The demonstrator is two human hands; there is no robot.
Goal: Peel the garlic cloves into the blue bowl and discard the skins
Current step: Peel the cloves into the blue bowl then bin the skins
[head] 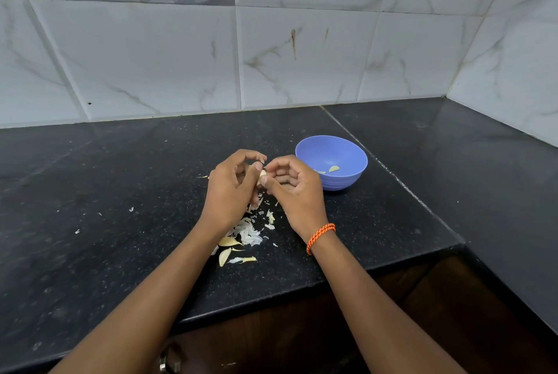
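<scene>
Pinching one clove between them, the left hand and the right hand are working just left of the bowl, raised a little over the worktop. The left fingers are curling round the clove's upper end, thumb and forefinger pressed on it, while the right thumb and forefinger are nipping its lower end; the remaining right fingers are folding loosely into the palm and gripping nothing I can make out. Whether any skin is clinging to the clove is too small to tell. Two peeled pieces are lying inside the bowl, so the job is looking barely begun. A heap of skins is sitting on the worktop left of the bowl and nearer the person, with two or three unpeeled cloves at its near edge. The likeliest slip, I am judging, is the small slick clove squirting out of so light a pinch and dropping among the skins instead of the bowl. Torn flakes may also be drifting toward the bowl, which is standing close by, and mixing with clean cloves. The loose cloves are lying near the worktop's front edge, so a forearm could be nudging them off.
</scene>
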